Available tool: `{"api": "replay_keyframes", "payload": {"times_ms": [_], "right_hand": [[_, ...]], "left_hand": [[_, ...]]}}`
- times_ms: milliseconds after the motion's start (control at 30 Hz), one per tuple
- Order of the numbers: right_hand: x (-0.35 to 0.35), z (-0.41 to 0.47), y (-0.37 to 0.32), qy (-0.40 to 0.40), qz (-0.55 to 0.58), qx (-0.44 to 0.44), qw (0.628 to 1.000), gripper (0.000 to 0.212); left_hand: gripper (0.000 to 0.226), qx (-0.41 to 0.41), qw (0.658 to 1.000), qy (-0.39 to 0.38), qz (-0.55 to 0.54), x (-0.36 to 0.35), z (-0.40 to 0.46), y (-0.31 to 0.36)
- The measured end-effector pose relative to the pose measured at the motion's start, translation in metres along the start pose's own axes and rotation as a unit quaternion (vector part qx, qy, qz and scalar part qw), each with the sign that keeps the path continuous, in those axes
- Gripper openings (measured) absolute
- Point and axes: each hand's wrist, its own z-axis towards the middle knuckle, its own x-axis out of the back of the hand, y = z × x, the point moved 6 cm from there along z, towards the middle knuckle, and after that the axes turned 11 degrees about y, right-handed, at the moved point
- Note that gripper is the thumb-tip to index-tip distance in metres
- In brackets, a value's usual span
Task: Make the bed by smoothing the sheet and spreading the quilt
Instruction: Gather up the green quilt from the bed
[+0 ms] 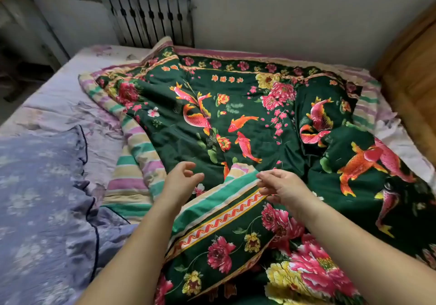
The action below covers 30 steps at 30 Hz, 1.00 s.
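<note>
Head view, both hands' grip spread over rumpled quilt (247, 125), blue pillow (42, 186) left, radiator (151, 16) behind

A bed with a wooden headboard (410, 68) at the right, covered by a wrinkled pale lilac floral sheet (54, 106). On it lie a rumpled dark green quilt with red fish and pink flowers (254, 106) and a blue floral pillow (40, 186).

The quilt (247, 120) is cut off by the near and right edges, and much of the sheet (59, 106) is hidden beneath it. The pillow (40, 186) at near left is blurred and cropped. The characters printed on the quilt cannot be read.
</note>
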Motion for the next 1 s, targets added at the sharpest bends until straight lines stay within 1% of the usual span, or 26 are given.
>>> {"api": "replay_keyframes", "payload": {"times_ms": [133, 233, 333, 367, 433, 500, 567, 700, 800, 867, 900, 933, 1000], "right_hand": [[-0.017, 0.064, 0.017, 0.021, -0.09, 0.026, 0.995, 0.011], [-0.039, 0.116, 0.039, 0.03, -0.172, 0.041, 0.984, 0.024], [-0.067, 0.156, 0.052, 0.023, -0.247, 0.071, 0.966, 0.032], [-0.078, 0.17, 0.056, 0.018, -0.275, 0.09, 0.957, 0.033], [-0.098, 0.194, 0.059, 0.014, -0.314, 0.121, 0.942, 0.036], [-0.115, 0.225, 0.065, 0.013, -0.337, 0.131, 0.932, 0.039], [-0.129, 0.252, 0.072, 0.004, -0.368, 0.135, 0.92, 0.048], [-0.151, 0.3, 0.087, -0.003, -0.485, 0.164, 0.859, 0.065], [-0.161, 0.332, 0.091, -0.014, -0.538, 0.175, 0.825, 0.07], [-0.165, 0.348, 0.088, -0.02, -0.558, 0.182, 0.81, 0.077], [-0.165, 0.354, 0.086, -0.019, -0.57, 0.185, 0.801, 0.085], [-0.165, 0.36, 0.082, -0.018, -0.587, 0.191, 0.786, 0.095], [-0.166, 0.373, 0.073, -0.024, -0.633, 0.216, 0.743, 0.116]], "left_hand": [[0.044, 0.004, 0.997, 0.044, 0.071, -0.023, 0.045, -0.025], [0.051, 0.023, 0.989, 0.055, 0.136, -0.055, 0.085, -0.049], [0.058, 0.052, 0.983, 0.044, 0.173, -0.086, 0.115, -0.066], [0.064, 0.064, 0.98, 0.044, 0.181, -0.098, 0.126, -0.072], [0.083, 0.087, 0.972, 0.054, 0.211, -0.116, 0.147, -0.082], [0.102, 0.109, 0.964, 0.058, 0.234, -0.132, 0.172, -0.094], [0.117, 0.134, 0.959, 0.059, 0.244, -0.143, 0.192, -0.101], [0.138, 0.2, 0.945, 0.045, 0.255, -0.165, 0.231, -0.106], [0.148, 0.255, 0.93, 0.051, 0.259, -0.178, 0.258, -0.106], [0.15, 0.279, 0.922, 0.058, 0.263, -0.185, 0.27, -0.108], [0.149, 0.284, 0.919, 0.063, 0.266, -0.188, 0.273, -0.109], [0.146, 0.286, 0.916, 0.068, 0.273, -0.19, 0.276, -0.111], [0.138, 0.273, 0.912, 0.079, 0.296, -0.192, 0.283, -0.111]]}}
